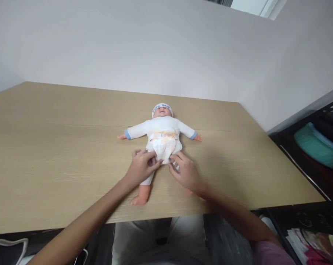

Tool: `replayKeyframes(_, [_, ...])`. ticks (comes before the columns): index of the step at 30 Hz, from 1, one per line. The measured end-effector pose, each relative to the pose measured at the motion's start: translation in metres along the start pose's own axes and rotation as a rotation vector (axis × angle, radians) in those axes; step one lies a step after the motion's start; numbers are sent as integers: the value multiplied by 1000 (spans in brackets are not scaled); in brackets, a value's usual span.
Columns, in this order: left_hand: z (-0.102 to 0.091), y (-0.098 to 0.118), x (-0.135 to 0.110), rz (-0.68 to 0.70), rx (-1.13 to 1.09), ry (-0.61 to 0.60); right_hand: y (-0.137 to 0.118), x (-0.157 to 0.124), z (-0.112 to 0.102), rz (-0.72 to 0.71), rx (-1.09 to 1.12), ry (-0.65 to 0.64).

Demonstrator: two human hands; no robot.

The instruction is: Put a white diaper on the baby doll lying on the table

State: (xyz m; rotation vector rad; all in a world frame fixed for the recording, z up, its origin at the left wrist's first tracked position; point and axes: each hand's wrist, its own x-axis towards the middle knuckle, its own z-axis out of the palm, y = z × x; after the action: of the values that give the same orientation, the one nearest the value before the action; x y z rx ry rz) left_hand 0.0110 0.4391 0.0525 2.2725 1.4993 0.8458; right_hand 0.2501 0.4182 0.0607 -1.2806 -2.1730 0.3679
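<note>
A baby doll [162, 123] lies on its back on the table, arms spread and feet toward me. It wears a white suit with blue cuffs and a white cap with blue lettering. Around its hips is a white diaper [164, 146] with an orange printed band at the waist. My left hand [141, 164] pinches the diaper's edge at one leg opening. At the other leg opening, my right hand [185, 170] has its fingers closed on the diaper's edge. One doll foot shows below my left hand; my right hand and forearm mostly hide the other leg.
The wooden table [72, 154] reaches back to a pale wall [128, 48]. To the right stands a dark shelf with a teal folded item [318, 145] on it. Papers or packets [311, 244] lie low at the right, and a white cable or handle [23, 244] shows low left.
</note>
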Motion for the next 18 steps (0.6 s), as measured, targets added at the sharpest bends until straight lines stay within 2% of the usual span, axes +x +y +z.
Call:
replayKeyframes(6, [2, -2, -4, 69, -96, 77, 1, -6, -2, -22, 84, -13])
replayKeyframes(10, [1, -2, -3, 83, -157, 30, 0, -10, -2, -39, 118, 12])
replayKeyframes(14, [-1, -1, -3, 65, -95, -4, 0, -8, -1, -16, 175, 3])
replayKeyframes(18, [-3, -1, -3, 13, -153, -22, 1, -3, -3, 90, 215, -20])
